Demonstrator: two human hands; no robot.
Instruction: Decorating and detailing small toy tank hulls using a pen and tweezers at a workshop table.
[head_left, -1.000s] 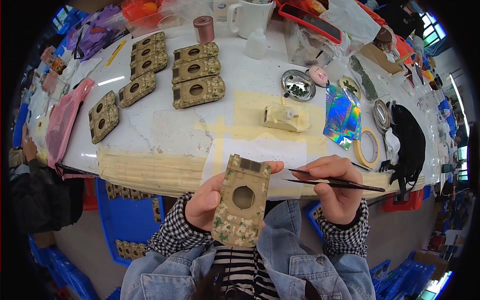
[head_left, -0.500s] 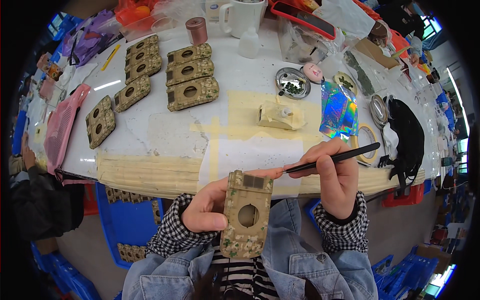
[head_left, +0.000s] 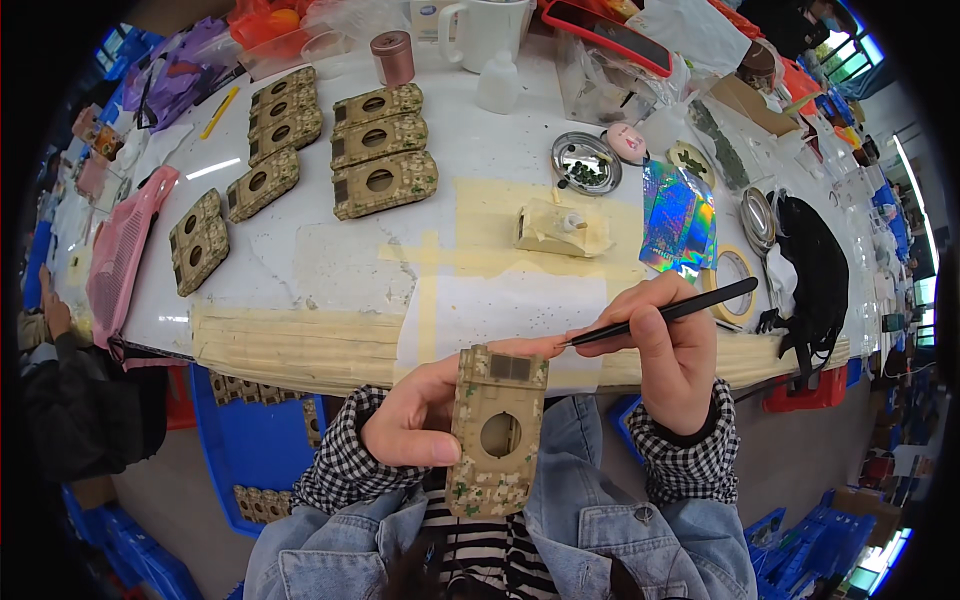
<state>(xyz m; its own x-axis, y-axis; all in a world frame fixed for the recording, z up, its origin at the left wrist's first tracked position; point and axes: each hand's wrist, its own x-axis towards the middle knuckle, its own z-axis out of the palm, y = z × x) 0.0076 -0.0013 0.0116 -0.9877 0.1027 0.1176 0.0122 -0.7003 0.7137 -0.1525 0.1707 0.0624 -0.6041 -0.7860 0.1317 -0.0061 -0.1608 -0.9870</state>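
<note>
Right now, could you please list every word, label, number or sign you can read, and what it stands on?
Nothing is clear enough to quote.
Pale box with blue mark, top edge: too small and blurred.
Rounded pink object with small reddish mark: too small to read.
Tan camouflage-patterned vehicle hull in the left hand: no lettering visible.
Slim black tweezers in the right hand: no legible lettering.
</note>
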